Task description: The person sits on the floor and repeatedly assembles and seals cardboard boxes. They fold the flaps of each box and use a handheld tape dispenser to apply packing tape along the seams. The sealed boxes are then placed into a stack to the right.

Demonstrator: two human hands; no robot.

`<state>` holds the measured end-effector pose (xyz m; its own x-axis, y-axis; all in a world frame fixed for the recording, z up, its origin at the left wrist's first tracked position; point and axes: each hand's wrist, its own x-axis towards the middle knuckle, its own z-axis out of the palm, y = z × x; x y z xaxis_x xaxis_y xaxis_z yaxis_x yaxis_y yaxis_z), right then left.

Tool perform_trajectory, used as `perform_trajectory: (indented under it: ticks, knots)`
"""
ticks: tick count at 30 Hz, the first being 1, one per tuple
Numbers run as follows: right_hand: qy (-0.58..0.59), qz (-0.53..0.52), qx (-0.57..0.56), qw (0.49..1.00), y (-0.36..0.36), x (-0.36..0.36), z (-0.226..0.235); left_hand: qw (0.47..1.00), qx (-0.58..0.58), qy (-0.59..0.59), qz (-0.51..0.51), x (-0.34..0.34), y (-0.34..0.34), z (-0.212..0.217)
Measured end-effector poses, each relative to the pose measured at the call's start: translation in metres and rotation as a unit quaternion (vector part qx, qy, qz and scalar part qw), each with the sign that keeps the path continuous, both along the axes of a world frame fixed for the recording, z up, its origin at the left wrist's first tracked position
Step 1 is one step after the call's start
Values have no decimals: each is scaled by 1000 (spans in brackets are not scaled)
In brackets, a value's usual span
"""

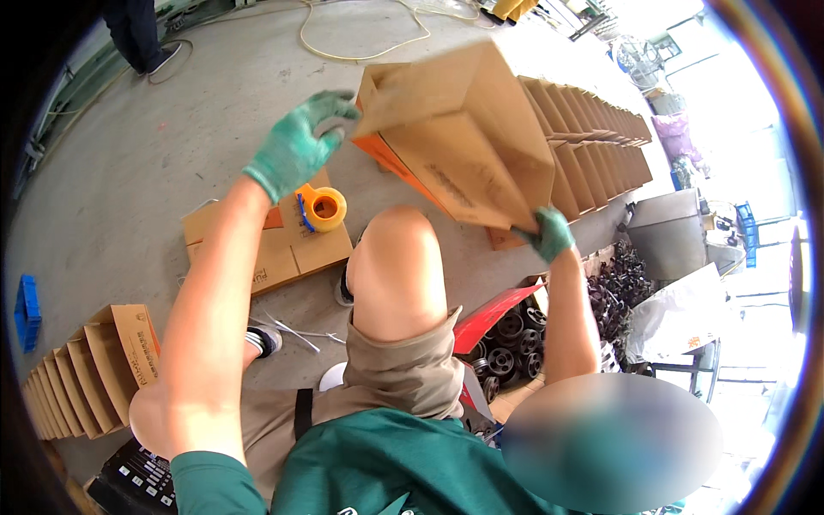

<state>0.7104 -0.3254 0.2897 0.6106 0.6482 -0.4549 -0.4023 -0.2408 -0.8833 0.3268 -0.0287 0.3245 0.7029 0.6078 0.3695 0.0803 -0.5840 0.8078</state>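
Observation:
An open-topped brown cardboard box (455, 154), with an orange stripe along its side, is held tilted in front of me. My right hand (549, 233), in a green glove, grips the box by its lower right edge. Just off the box's left side is my left hand (300, 142), also green-gloved, its fingers apart and nothing in them. Below that hand, a roll of orange-yellow packing tape (337, 220) with a blue part rests on a flat folded carton (283, 249).
Rows of open cardboard boxes (592, 163) stand at the far right. More cartons (86, 378) line up at lower left, near a blue bin (27, 313). By my right arm is a box of dark round metal parts (506, 348). A hose (343, 56) lies across the floor; a person (133, 34) stands far left.

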Motion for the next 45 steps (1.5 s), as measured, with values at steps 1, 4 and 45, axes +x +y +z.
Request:
perform_trajectory:
  ticks: [1,4,45]
  knots:
    - [8,-51,-15,999,-26,15,-38,999,34,18,1,-3,-4,-7]
    - [56,-195,-45,978,-77,23,-131,983,-183,34,11,-44,-6,-37]
    - [-464,99,-650,593,68,226,-223,827,-314,424,193,-268,-16,-265]
